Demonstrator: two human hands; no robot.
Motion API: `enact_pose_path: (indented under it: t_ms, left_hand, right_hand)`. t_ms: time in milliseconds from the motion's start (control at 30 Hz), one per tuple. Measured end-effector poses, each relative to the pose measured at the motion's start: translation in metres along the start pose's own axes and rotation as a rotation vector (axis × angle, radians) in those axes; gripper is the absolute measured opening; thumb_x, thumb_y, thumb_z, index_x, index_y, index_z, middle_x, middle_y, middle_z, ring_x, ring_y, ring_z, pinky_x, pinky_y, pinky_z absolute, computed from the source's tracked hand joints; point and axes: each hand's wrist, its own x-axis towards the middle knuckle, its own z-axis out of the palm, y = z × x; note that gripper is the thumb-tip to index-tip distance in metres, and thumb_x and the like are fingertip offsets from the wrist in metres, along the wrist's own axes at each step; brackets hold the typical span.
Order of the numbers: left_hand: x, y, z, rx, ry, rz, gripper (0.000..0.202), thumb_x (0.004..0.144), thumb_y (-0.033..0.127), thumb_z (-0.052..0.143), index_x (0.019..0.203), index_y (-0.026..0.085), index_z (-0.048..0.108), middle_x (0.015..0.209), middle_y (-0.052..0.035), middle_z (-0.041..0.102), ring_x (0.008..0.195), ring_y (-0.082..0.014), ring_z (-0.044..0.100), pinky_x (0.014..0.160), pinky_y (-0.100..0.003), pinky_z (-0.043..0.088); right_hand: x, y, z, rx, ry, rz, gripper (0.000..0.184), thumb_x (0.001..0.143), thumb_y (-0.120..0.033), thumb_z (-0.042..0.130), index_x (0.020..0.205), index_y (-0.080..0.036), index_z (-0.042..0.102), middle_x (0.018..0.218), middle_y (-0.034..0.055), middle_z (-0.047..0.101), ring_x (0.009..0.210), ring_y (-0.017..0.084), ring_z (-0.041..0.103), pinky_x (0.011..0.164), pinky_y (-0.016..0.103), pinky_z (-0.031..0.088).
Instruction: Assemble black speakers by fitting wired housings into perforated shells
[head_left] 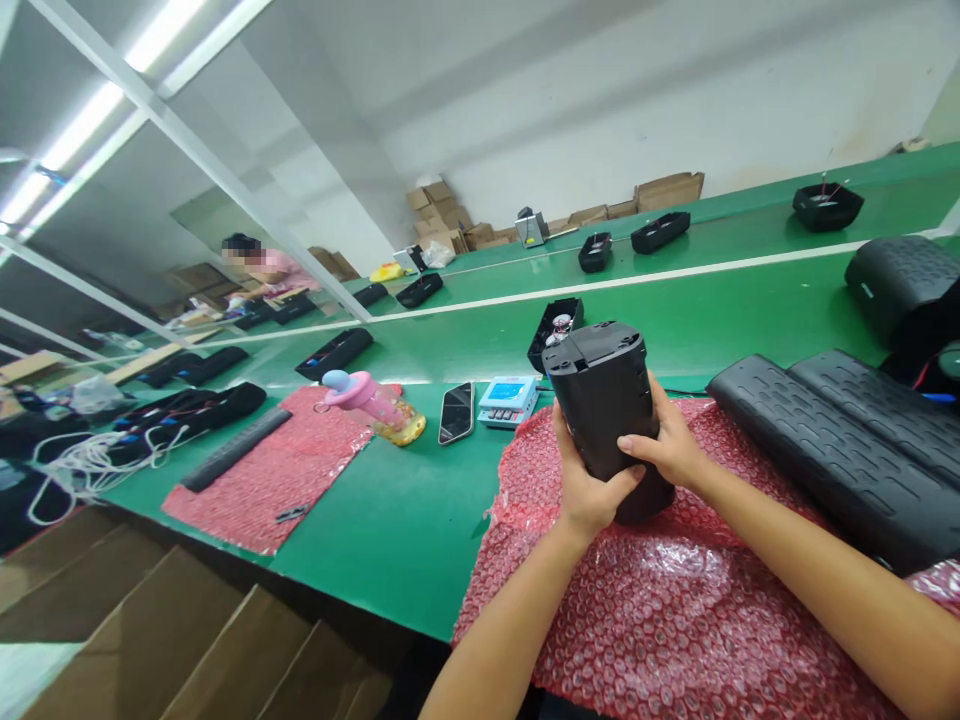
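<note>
A black plastic speaker housing [600, 400] stands upright on a sheet of red bubble wrap [660, 610]. My left hand [585, 485] wraps round its lower left side. My right hand [671, 445] grips the right side, with the thumb laid across the front. Both hands are closed on the housing, which tilts slightly away from me. Its top end shows a moulded cap with small holes.
Black grille covers [832, 450] lie to the right. A phone [455, 411], a small meter [508, 399] and a pink bottle [367, 400] lie on the green bench [390, 520]. More housings sit on the conveyor [712, 260]. A person works at far left.
</note>
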Motion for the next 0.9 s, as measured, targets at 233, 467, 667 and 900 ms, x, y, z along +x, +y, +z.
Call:
enact_pose_path:
  t_ms: [233, 467, 667, 900]
  left_hand:
    - [0.016, 0.012, -0.012, 0.397, 0.071, 0.214, 0.109, 0.056, 0.038, 0.079, 0.142, 0.029, 0.013, 0.128, -0.0110, 0.048, 0.112, -0.0272, 0.056, 0.092, -0.041, 0.048]
    - [0.112, 0.059, -0.002, 0.684, 0.222, 0.650, 0.103, 0.043, 0.033, 0.086, 0.132, 0.029, 0.034, 0.128, -0.0122, 0.046, 0.119, -0.0327, 0.047, 0.100, -0.052, 0.038]
    - [0.227, 0.062, 0.073, 0.507, -0.253, -0.178, 0.083, 0.067, 0.042, 0.066, 0.138, 0.031, 0.024, 0.113, -0.0052, 0.063, 0.087, -0.0212, 0.066, 0.075, -0.036, 0.055]
    - [0.291, -0.007, 0.137, 1.026, -0.276, -0.296, 0.114, 0.039, 0.028, 0.084, 0.139, 0.028, 0.029, 0.136, -0.0168, 0.045, 0.125, -0.0425, 0.041, 0.097, -0.053, 0.036]
  right_hand:
    - [0.010, 0.043, -0.017, -0.085, 0.241, 0.146, 0.063, 0.089, -0.064, 0.019, 0.128, -0.019, 0.041, 0.101, 0.0068, 0.060, 0.080, 0.015, 0.061, 0.069, 0.032, 0.052]
    - [-0.005, 0.076, 0.002, -0.505, 0.178, 0.246, 0.028, 0.088, -0.040, 0.053, 0.089, -0.012, 0.058, 0.082, 0.0016, 0.058, 0.074, 0.011, 0.056, 0.072, 0.030, 0.049]
    - [-0.010, 0.066, 0.003, -0.774, 0.011, 0.251, 0.026, 0.087, -0.038, 0.054, 0.090, -0.013, 0.058, 0.085, 0.0023, 0.058, 0.085, 0.014, 0.056, 0.082, 0.036, 0.046]
    - [-0.001, 0.066, 0.012, -0.969, -0.019, 0.299, 0.020, 0.073, -0.023, 0.056, 0.089, -0.013, 0.060, 0.093, 0.0100, 0.063, 0.091, 0.023, 0.056, 0.082, 0.036, 0.043]
